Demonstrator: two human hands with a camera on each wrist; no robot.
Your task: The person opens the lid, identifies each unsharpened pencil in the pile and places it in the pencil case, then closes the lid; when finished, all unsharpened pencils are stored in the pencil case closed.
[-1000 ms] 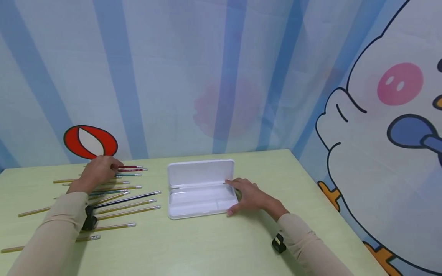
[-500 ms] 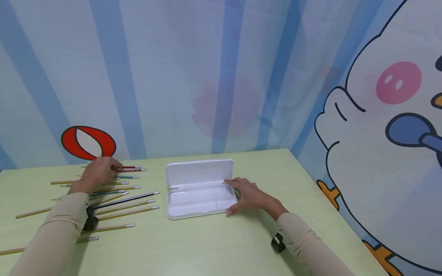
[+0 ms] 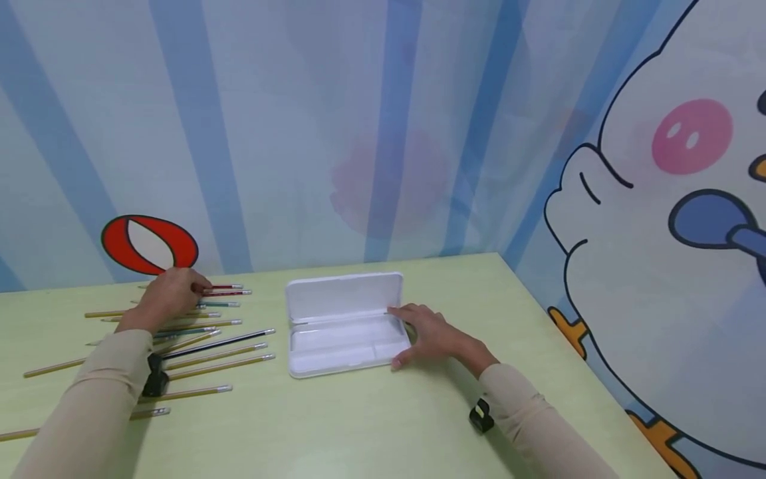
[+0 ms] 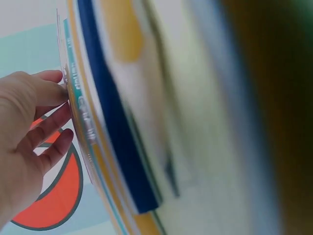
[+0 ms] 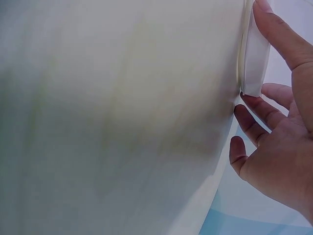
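Observation:
At the back left of the table, my left hand (image 3: 169, 296) reaches over the pencils and pinches at a red pencil (image 3: 230, 293), which lies beside another red one. In the left wrist view its thumb and fingertips meet at the edge of the row of pencils. A white pencil case (image 3: 335, 336) lies with its lid raised, nothing inside, and a small divider near its right end. My right hand (image 3: 433, 332) grips that right end, thumb at the front corner and fingers by the hinge. The right wrist view shows thumb and fingers spanning the case's end.
Several yellow pencils (image 3: 224, 366), a black pencil (image 3: 221, 343) and teal ones lie spread at the left, partly under the left forearm. A patterned curtain (image 3: 311, 133) stands along the table's back edge. The pale green table (image 3: 335, 432) ends at a slanting right edge.
The head view has shifted very slightly. Both hands, the pencils and the case keep their places.

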